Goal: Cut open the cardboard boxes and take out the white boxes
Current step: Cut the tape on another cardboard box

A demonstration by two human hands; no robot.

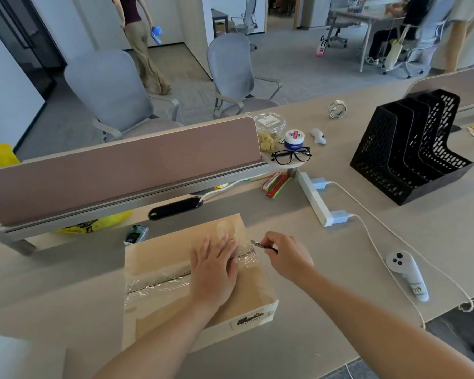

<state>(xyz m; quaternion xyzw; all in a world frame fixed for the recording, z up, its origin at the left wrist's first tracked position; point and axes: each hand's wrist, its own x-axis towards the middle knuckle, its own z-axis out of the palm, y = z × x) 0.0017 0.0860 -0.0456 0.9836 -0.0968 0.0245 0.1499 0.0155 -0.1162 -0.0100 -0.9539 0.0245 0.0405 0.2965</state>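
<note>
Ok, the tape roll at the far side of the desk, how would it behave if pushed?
The tape roll stands on its edge, so a nudge would probably send it rolling across the desk. It looks like a thin hollow ring, so likely light and easy to tip flat.

There is only one camera, and it sits on the person's head. It looks forward and down at the table [340, 247]. Both arms stick in from the bottom edge. The left hand [214, 272] and right hand [285, 258] are close to it, near enough to show the small knife [259, 245] at the edge of the cardboard box [159, 258]. The view is very wide. Up top it sees far, past the chairs [112, 88] into the room.
</note>
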